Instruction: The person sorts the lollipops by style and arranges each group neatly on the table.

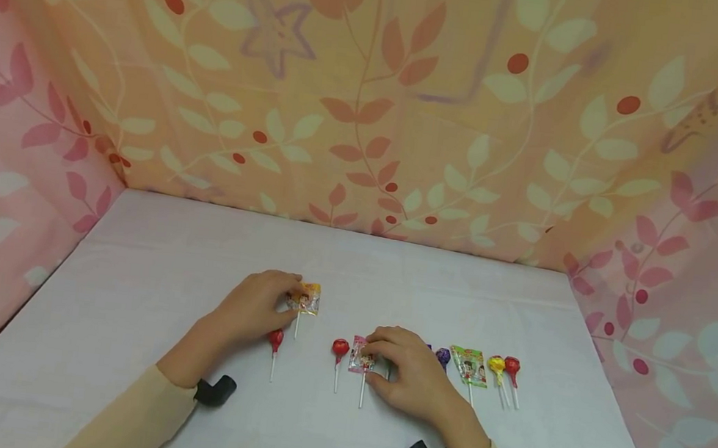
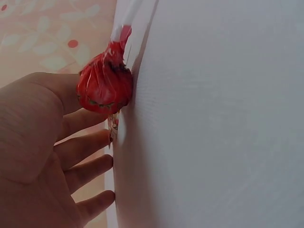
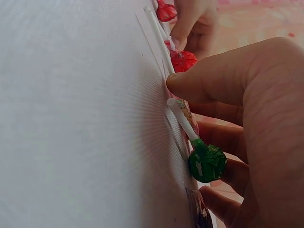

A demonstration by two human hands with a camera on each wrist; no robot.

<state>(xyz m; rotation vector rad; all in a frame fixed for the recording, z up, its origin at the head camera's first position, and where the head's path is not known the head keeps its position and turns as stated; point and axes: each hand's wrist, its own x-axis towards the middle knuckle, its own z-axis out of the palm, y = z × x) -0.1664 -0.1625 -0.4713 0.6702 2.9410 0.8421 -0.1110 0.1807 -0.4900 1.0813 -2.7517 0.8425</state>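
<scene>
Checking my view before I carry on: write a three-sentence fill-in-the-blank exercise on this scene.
The right hand partly covers the flat ____ packet beside a red lollipop.
In the left wrist view, the round lollipop is ____.
In the head view, the green packet lies to the ____ of the yellow lollipop.
Missing: pink; red; left.

One wrapper (image 1: 310, 300) is orange, another wrapper (image 1: 357, 360) pink, the cloth (image 1: 308, 440) white, the backdrop (image 1: 367, 151) leaf-patterned.
</scene>
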